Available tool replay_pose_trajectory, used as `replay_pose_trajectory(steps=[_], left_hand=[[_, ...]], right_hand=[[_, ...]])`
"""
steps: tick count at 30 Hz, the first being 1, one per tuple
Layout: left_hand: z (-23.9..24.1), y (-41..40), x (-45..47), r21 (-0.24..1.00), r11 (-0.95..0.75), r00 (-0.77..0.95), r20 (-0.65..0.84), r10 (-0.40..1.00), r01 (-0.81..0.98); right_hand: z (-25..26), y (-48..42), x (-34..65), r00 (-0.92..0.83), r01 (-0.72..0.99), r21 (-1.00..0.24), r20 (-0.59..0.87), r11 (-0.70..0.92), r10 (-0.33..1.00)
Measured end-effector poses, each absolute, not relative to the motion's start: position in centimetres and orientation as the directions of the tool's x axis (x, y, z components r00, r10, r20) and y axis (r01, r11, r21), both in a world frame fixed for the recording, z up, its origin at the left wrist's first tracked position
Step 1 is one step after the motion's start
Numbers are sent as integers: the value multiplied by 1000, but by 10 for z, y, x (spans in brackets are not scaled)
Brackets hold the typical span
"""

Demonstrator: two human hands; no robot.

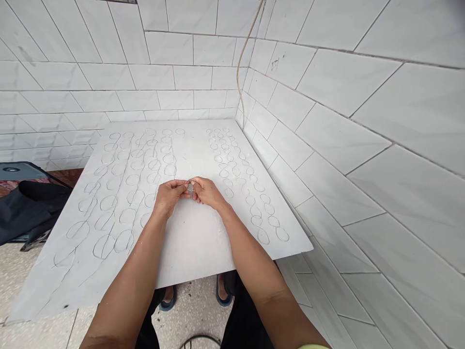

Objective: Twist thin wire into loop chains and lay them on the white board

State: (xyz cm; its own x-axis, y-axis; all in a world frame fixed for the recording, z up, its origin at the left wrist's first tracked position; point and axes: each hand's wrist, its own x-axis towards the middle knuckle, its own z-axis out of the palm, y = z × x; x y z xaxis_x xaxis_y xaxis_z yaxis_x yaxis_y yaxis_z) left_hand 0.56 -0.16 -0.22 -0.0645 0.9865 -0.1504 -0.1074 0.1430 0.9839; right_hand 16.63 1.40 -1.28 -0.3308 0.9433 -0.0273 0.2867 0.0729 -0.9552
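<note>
My left hand (170,195) and my right hand (207,190) meet over the middle of the white board (198,242). Thumbs and fingertips of both are pinched on a thin, pale wire loop (191,190), from which a fine strand seems to stick up. The fingers partly hide it, so its full shape cannot be made out. Rows of thin dark circles (77,230) cover the left part of the board, with long wavy lines running through them. Smaller circles (256,221), touching in chains, run down the right part. Whether these are wire or drawn lines I cannot tell.
White tiled walls (348,121) meet in a corner behind and to the right of the board. A cable (239,72) hangs down that corner. At left, dark cloth (32,203) lies over a chair-like thing. My sandalled feet (168,298) are on the speckled floor below the board's front edge.
</note>
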Motion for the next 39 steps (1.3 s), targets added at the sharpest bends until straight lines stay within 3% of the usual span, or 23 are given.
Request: replay_pose_trajectory(steps=[10,15,19,21,23,25,27,29,32,39], left_hand=[[-1,-1,2,977,151,10,-151,989,-151],[-3,-1,5,982,161,10,-161,987,-98],[-1,-3,6,982,184,-24,-185,982,-27],[1,-4,6,991,82,-178,-62,982,106],[3,-5,3,937,-109,-293,212,932,331],[2,-4,0,803,-283,-232,455,860,525],[-2,-1,-5,693,-381,-97,544,834,612],[-8,2,-9,652,-393,-24,534,845,649],[-15,6,-12,659,-306,-65,476,877,687],[-15,-1,-4,827,-174,-257,355,899,535]], right_hand=[[-12,17,166,-313,171,-979,51,109,949],[-14,16,159,-246,52,-995,73,88,967],[-18,20,159,-165,74,-993,77,90,983],[-20,22,162,-153,123,-991,37,56,987],[-20,23,166,-190,171,-985,-9,24,982],[-18,21,168,-266,206,-978,-28,28,964],[-15,17,170,-342,220,-974,-20,59,939],[-13,14,170,-397,226,-970,-9,89,918],[-11,11,170,-431,238,-966,-8,105,902],[-13,13,166,-405,159,-986,-23,46,914]])
